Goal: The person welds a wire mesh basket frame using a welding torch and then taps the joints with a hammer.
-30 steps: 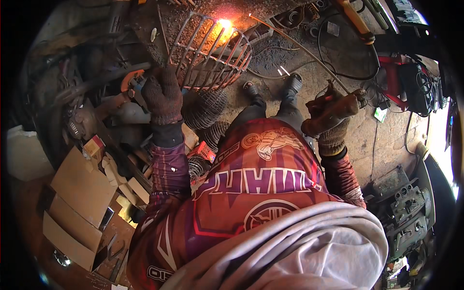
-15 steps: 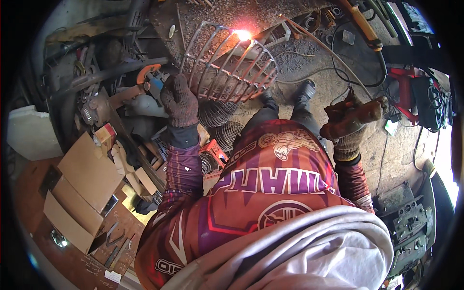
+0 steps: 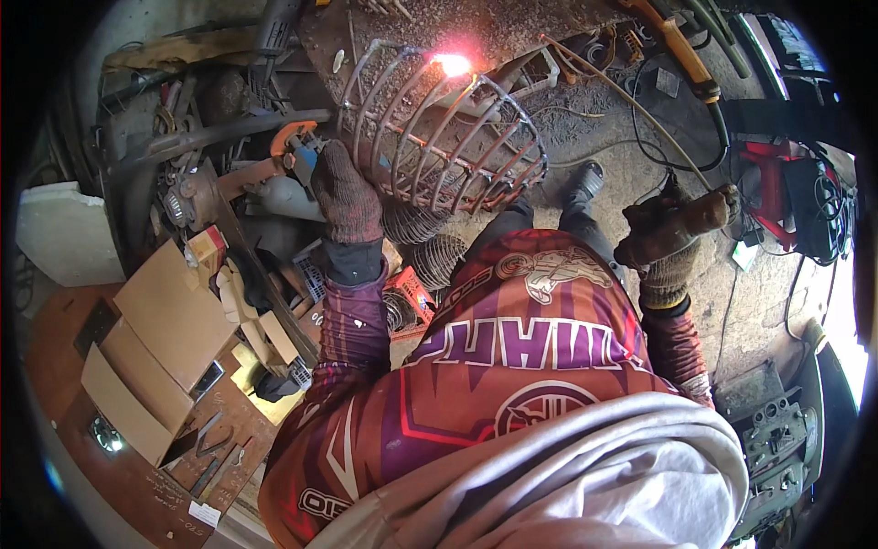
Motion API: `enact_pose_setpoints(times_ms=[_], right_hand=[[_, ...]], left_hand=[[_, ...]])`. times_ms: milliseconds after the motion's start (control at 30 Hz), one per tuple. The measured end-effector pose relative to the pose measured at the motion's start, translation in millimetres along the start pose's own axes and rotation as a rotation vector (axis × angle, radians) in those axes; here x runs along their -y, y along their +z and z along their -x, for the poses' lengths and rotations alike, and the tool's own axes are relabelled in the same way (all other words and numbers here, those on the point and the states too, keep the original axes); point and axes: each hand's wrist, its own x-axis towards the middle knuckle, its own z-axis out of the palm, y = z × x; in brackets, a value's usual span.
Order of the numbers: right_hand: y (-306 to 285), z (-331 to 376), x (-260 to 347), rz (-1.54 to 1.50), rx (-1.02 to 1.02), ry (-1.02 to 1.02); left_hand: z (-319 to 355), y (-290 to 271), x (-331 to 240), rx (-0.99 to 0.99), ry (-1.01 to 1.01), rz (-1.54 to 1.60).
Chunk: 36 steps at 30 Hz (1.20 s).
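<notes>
My left hand (image 3: 347, 194), in a dark knitted glove, is closed at the left edge of a curved basket of metal rods (image 3: 439, 137); its fingertips are partly hidden behind the glove. On the far rim of that basket a spot (image 3: 451, 64) glows bright pinkish red. My right hand (image 3: 672, 236), also gloved, is wrapped round the near end of a long, thin, copper-coloured torch (image 3: 631, 105). The torch's bent tip lies right of the glowing spot. Below the basket sit coils of wire (image 3: 437, 259).
An orange-and-blue tool (image 3: 297, 151) lies beside my left hand. An open cardboard box (image 3: 169, 320) stands on the brown table at left, with pliers (image 3: 212, 439). A red machine (image 3: 766, 197) and cables lie at right. Dark equipment (image 3: 777, 439) stands at lower right.
The basket has turned a little, its right end swinging to the right and toward me. Both hands shift slightly to the right in the view, their grips unchanged. The spot still glows.
</notes>
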Motion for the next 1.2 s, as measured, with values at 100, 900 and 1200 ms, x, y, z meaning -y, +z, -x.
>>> enact_pose_setpoints(times_ms=[100, 900, 1200], right_hand=[[-1, -2, 4, 0.067, -0.003, 0.0], [25, 3, 6, -0.22, -0.048, 0.221], [28, -14, 28, -0.117, -0.059, 0.21]], left_hand=[[0, -3, 5, 0.023, 0.081, -0.098], [-17, 4, -40, -0.154, 0.548, -0.468], [-11, 13, -43, -0.203, 0.689, -0.518]])
